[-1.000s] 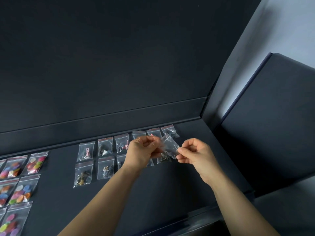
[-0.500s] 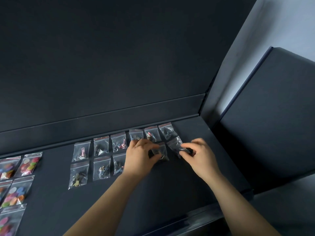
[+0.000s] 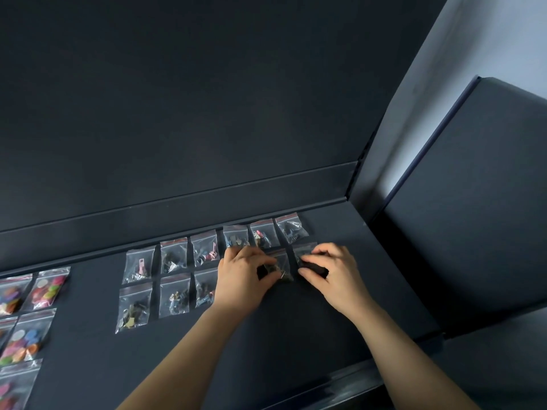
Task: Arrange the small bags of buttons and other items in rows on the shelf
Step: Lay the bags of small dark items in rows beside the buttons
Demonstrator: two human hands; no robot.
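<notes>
Shelf point(image 3: 266, 344) status: back row of six zip bags point(image 3: 204, 247) is lined up just in front of the rear ledge point(image 3: 177, 214). In the second row, farther from the ledge, three bags point(image 3: 174, 294) are laid flat. The bag of dark metal parts point(image 3: 282, 269) is pinched in the left hand point(image 3: 239, 279) grip. The end bag point(image 3: 306, 250) is pinched in the right hand point(image 3: 334, 276) grip. Both are down on the shelf. Coloured-button bags point(image 3: 47, 287) are laid far left along the ledge.

Before me rises a matte, dark navy back panel point(image 3: 207, 99), with a raised strip of the same colour point(image 3: 177, 216) running along its foot. To my right, soft light falls on a pale grey wall point(image 3: 479, 48) beside a dark upright side board point(image 3: 473, 208).
</notes>
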